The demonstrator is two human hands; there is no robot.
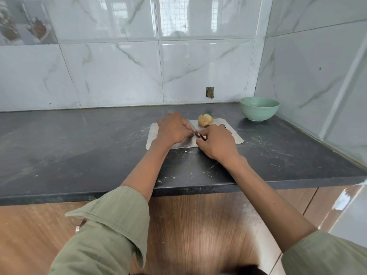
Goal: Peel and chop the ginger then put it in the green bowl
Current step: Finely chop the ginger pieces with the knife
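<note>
— Where is the ginger [205, 120] right now?

— Just above the middle of the frame, at the far edge of the steel cutting board [234, 138]. It is a pale yellow lump, partly tan where skin shows, and neither hand touches it.

— What are the hands doing?

— Both are low over the board, close together. The right hand [216, 142] has its fingers curled around the dark handle of a knife [195, 132], whose thin blade runs up and to the left, passing along the knuckles of the left hand [172, 129]. The left hand lies palm down with its fingers bent over the board beside the blade (whether anything is pinched beneath them I cannot tell, since the back of the hand hides it).

— And the green bowl [259, 109]?

— It stands on the dark countertop [69, 147] to the right of centre, in the corner where the two tiled walls meet, well apart from the board. Something pale shows inside near its far rim, too small to name.

— Anything else?

— White marble-pattern wall tiles [119, 72] fill the upper half, with a small rough hole [210, 92] in one tile just above the counter. Olive green sleeves [111, 231] rolled back from the forearms cross the lower frame, over a wood-grain cabinet front [29, 235].
</note>
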